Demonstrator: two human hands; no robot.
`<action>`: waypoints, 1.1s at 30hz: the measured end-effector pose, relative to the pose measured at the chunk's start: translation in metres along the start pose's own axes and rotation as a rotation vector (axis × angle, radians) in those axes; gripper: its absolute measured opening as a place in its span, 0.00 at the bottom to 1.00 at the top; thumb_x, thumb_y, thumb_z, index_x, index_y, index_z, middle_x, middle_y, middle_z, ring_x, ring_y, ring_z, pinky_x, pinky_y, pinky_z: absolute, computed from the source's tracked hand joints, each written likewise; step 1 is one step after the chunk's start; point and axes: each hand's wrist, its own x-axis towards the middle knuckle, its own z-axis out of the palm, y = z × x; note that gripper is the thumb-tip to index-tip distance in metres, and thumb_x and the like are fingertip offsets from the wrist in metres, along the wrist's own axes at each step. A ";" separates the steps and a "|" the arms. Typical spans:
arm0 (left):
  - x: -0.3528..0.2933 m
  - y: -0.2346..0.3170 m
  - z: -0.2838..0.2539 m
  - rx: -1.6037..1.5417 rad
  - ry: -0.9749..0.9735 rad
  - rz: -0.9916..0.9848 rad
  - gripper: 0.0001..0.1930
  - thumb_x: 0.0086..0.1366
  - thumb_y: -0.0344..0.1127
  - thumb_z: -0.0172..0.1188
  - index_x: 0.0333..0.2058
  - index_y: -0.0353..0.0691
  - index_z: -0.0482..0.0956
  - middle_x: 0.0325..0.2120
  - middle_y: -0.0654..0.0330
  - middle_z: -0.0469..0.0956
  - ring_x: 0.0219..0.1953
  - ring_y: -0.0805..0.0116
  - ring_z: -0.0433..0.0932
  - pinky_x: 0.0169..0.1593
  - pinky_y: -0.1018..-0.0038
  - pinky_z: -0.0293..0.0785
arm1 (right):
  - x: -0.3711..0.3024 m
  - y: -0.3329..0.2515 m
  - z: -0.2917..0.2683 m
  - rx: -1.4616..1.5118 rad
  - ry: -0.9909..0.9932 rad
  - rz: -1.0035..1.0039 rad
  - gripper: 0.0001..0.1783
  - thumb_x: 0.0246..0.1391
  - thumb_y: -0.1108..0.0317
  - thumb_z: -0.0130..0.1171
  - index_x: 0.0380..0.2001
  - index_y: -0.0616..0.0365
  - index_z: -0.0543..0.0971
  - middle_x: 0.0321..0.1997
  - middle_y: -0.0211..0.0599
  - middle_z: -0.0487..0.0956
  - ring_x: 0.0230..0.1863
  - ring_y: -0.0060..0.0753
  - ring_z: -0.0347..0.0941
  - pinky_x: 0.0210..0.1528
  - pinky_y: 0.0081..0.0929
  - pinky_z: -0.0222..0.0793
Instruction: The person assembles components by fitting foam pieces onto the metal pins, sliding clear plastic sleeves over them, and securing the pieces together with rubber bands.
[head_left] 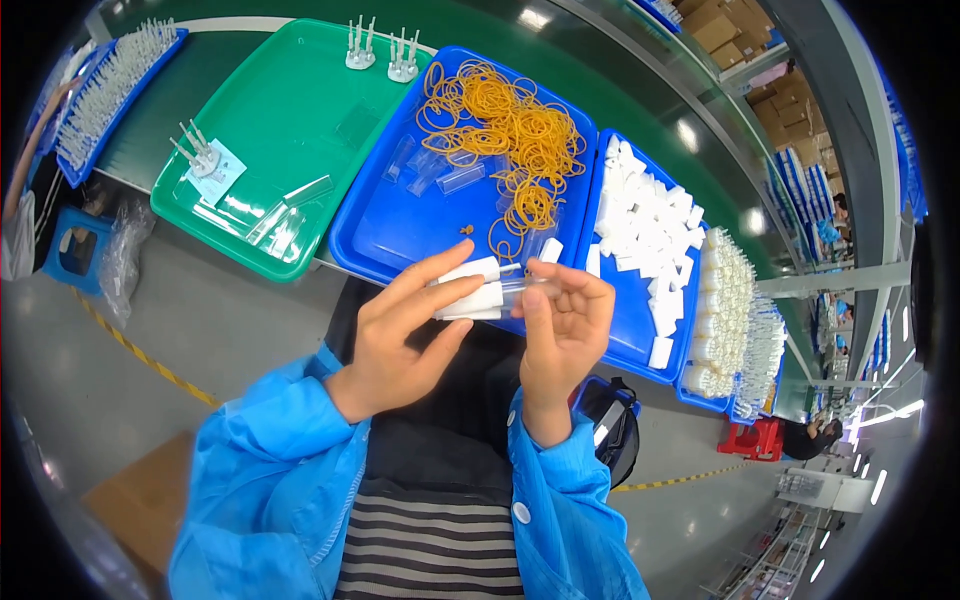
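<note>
My left hand (405, 325) is closed around a small bundle of white cylindrical pieces (475, 296), its fingers along their upper and lower sides. Thin stems stick out of the bundle to the right. At that end my right hand (568, 325) pinches a clear plastic tube (518, 292) between thumb and fingers, and the tube lies over or against the stems; which of these, I cannot tell. Both hands hover at the near edge of a blue tray (375, 235) holding yellow rubber bands (510, 110) and short clear tubes (462, 178).
On the left, a green tray (270, 120) carries white pronged pieces (200, 155) and clear strips (290, 207). To the right, another blue tray (622, 335) holds loose white cylinders (645, 215). Beyond it stand packed rows of white pieces (722, 310). A red stool (750, 438) is farther right.
</note>
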 end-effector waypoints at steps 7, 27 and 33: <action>-0.003 -0.013 0.009 0.321 0.054 0.265 0.23 0.48 0.21 0.70 0.46 0.30 0.80 0.51 0.41 0.76 0.52 0.44 0.78 0.52 0.62 0.78 | -0.006 0.002 0.019 -0.794 -0.016 -0.239 0.52 0.32 0.65 0.73 0.62 0.63 0.58 0.56 0.47 0.59 0.58 0.44 0.60 0.59 0.41 0.60; -0.002 -0.030 -0.043 0.173 0.283 0.014 0.25 0.50 0.20 0.71 0.49 0.28 0.77 0.49 0.44 0.76 0.50 0.54 0.79 0.46 0.68 0.82 | 0.035 0.010 0.049 -0.657 -0.233 -0.375 0.23 0.46 0.66 0.67 0.47 0.61 0.78 0.42 0.44 0.75 0.44 0.46 0.71 0.49 0.38 0.64; -0.003 -0.031 -0.072 -0.347 0.327 -0.260 0.20 0.56 0.14 0.62 0.48 0.26 0.75 0.49 0.47 0.74 0.53 0.58 0.75 0.49 0.68 0.81 | 0.085 0.044 0.083 -1.009 -0.432 -0.654 0.17 0.45 0.78 0.53 0.41 0.61 0.78 0.45 0.44 0.75 0.47 0.49 0.71 0.48 0.39 0.69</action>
